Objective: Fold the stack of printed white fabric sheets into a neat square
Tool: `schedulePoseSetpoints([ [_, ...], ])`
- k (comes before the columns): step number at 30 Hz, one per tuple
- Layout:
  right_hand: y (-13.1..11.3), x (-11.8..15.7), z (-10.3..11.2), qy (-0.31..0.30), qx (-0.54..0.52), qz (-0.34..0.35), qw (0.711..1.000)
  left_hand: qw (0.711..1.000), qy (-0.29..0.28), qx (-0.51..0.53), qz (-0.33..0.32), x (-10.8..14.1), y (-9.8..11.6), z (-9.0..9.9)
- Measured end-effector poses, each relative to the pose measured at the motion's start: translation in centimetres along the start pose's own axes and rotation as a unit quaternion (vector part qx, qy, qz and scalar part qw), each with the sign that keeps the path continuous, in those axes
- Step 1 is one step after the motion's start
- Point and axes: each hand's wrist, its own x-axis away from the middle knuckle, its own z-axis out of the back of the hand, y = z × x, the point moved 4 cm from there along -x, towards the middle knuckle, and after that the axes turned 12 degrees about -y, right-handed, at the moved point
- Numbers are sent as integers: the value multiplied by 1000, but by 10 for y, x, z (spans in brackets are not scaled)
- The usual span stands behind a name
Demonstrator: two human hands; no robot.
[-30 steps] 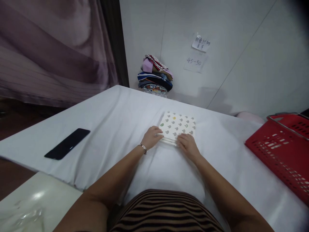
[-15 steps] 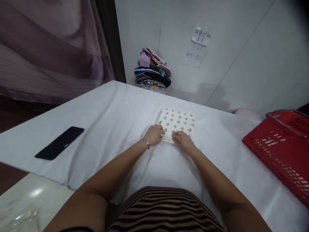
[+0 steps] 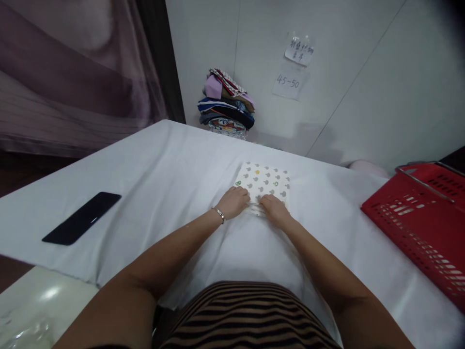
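A folded white cloth [image 3: 267, 180] with small grey tree-like prints and a few green and yellow ones lies squared up on the white-covered table. My left hand [image 3: 235, 200], with a bracelet at the wrist, grips its near left edge with curled fingers. At the near edge, a little to the right, my right hand [image 3: 275, 208] pinches the same cloth. Layered folds show between the two hands. The fingertips are partly hidden under and against the fabric.
A black phone-like slab [image 3: 83, 218] lies on the left of the white tablecloth [image 3: 145, 179]. To the right stands a red plastic basket [image 3: 410, 213]. Stacked folded clothes [image 3: 227, 106] sit by the wall beyond the far edge, below handwritten paper signs [image 3: 288, 83].
Both hands stay at the cloth's near edge, and the right fingers have curled over slightly more. The whole view has shifted a little.
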Motion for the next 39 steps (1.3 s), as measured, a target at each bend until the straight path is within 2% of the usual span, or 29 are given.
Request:
schedulePoseSetpoints([
  [6, -7, 4, 1, 17, 17, 26, 999, 1000, -9, -15, -4, 1, 2, 1],
  [10, -7, 9, 0, 36, 40, 14, 998, 1000, -4, -23, -18, 5, 4, 0],
  [16, -10, 12, -6, 1, 73, 22, 997, 999, -25, -25, -32, 8, 8, -5],
  [24, -10, 17, -2, -4, 41, 48, 998, 998, -4, -6, -56, 14, 6, -5],
  [32, -8, 16, -1, -17, 36, 43, 998, 999, -21, -31, -38, 5, 5, -8],
  [39, -10, 19, -2, -2, 57, 25, 998, 999, -18, -29, -15, 3, 2, -13],
])
